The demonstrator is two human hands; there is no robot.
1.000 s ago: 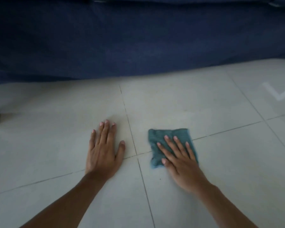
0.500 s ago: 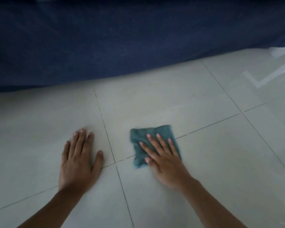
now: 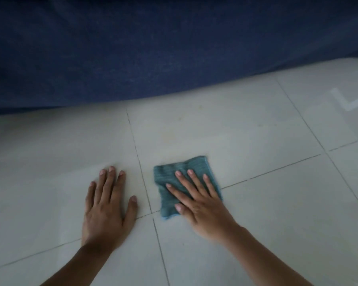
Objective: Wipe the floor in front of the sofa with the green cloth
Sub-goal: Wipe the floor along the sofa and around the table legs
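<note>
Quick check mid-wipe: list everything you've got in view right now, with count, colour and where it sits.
sofa: one, dark blue, fills the top of the view, its base meeting the floor.
floor: pale grey-white tiles with dark grout lines, across the lower view.
bright mark: one, white, angular, on the tiles at far right; cannot tell what it is.
green cloth: one, teal-green, folded flat on the floor right of a grout crossing.
left hand: one, flat on bare tile, left of the cloth, apart from it.
right hand: one, fingers spread, pressed on the cloth.

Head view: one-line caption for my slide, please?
Right hand presses green cloth flat on tiled floor before blue sofa; left hand braces beside it.
</note>
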